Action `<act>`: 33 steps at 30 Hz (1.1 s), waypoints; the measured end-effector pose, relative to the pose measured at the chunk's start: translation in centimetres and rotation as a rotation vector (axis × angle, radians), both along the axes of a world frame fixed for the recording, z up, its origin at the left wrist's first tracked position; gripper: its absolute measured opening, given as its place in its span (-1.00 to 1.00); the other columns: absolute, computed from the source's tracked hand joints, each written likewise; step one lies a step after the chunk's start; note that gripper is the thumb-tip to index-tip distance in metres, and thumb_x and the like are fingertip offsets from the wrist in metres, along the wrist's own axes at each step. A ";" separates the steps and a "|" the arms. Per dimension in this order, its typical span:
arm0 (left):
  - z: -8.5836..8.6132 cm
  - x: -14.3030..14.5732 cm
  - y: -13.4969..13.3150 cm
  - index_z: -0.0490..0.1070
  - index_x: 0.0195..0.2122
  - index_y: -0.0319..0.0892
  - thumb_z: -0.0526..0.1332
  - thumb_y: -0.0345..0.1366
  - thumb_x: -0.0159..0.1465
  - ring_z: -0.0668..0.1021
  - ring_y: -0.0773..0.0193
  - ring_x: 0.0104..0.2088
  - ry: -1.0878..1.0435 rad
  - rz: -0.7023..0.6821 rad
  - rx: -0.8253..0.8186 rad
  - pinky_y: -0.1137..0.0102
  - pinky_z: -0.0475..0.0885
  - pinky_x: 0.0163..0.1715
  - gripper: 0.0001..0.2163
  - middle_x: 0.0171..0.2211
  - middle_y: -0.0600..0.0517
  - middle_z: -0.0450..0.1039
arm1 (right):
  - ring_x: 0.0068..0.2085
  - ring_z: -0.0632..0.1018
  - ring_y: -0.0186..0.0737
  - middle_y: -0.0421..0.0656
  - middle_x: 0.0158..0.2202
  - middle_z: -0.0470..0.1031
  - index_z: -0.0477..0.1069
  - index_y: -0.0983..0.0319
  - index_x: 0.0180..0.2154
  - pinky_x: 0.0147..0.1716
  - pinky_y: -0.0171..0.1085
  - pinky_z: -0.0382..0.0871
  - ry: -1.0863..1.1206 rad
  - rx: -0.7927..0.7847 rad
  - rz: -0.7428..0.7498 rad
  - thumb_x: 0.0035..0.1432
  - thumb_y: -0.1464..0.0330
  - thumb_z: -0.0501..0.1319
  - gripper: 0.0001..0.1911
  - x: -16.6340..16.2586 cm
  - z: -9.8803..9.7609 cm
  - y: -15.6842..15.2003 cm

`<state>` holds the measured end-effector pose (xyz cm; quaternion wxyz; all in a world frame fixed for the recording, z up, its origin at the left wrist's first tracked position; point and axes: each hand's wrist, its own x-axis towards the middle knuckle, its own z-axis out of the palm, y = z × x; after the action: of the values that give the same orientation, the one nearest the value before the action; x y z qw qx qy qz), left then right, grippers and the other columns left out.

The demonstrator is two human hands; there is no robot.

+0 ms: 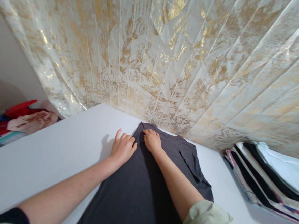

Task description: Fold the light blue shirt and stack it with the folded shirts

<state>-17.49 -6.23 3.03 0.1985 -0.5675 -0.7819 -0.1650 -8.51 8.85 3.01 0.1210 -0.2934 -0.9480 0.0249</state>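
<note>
A dark grey shirt (145, 186) is spread on a white table (68, 144), its far edge close to the wall covering. At its right side hangs what looks like a short sleeve (201, 176), with a dark slit-like fold beside it. My left hand (123, 146) is at the shirt's far left edge, thumb and forefinger closed at the cloth and the little finger raised. Just right of it, my right hand (152, 140) rests on the cloth near the far left corner, fingers bent and closed on it. The fingertips' undersides are hidden.
A stack of folded clothes (269, 180) stands on the table at the right. On the far left, beyond the table edge, lies a pile of red and pink cloth (33, 120). Gold-and-white patterned sheeting (152, 58) covers the wall behind.
</note>
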 end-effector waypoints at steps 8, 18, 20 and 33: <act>-0.8 0.1 0.4 0.40 -0.05 -0.17 0.09 -0.35 0.30 0.49 0.12 -0.07 -0.109 -0.075 0.055 0.10 0.14 0.18 -0.77 -0.14 -0.07 0.50 | 0.04 0.39 -0.19 -0.12 0.10 0.39 0.36 0.13 0.05 0.03 -0.22 0.16 0.030 0.044 0.121 0.27 0.45 -0.03 -0.62 0.1 0.7 -1.1; -0.9 0.0 0.5 0.39 -0.01 -0.25 0.05 -0.36 0.31 0.49 0.06 -0.05 -0.163 -0.028 0.000 0.16 0.25 0.03 -0.73 -0.11 -0.16 0.48 | 0.01 0.41 -0.24 -0.15 0.00 0.45 0.39 0.10 -0.01 0.06 -0.25 0.11 -0.023 0.017 0.159 0.27 0.48 -0.05 -0.63 3.0 1.2 -2.8; -0.9 0.0 0.4 0.43 -0.04 -0.25 0.05 -0.33 0.31 0.49 0.03 -0.07 -0.148 -0.023 -0.010 0.14 0.25 0.01 -0.73 -0.14 -0.15 0.49 | -0.03 0.43 -0.20 -0.13 -0.07 0.48 0.41 0.12 -0.05 0.03 -0.23 0.15 -0.045 0.008 0.039 0.28 0.47 -0.06 -0.65 3.9 1.2 -2.9; -0.8 -0.3 0.2 0.54 -0.17 -0.10 0.01 -0.20 0.32 0.54 0.10 -0.19 -0.104 -0.110 -0.006 0.05 0.07 0.15 -0.69 -0.29 -0.06 0.52 | 0.09 0.41 -0.20 -0.10 0.13 0.40 0.39 0.18 0.09 0.10 -0.27 0.18 -0.005 -0.040 -0.173 0.29 0.41 -0.03 -0.59 12.9 1.1 -1.2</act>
<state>-17.77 -6.07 2.21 0.1468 -0.6010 -0.7590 -0.2026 4.41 7.68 4.13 0.1143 -0.3765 -0.9188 0.0323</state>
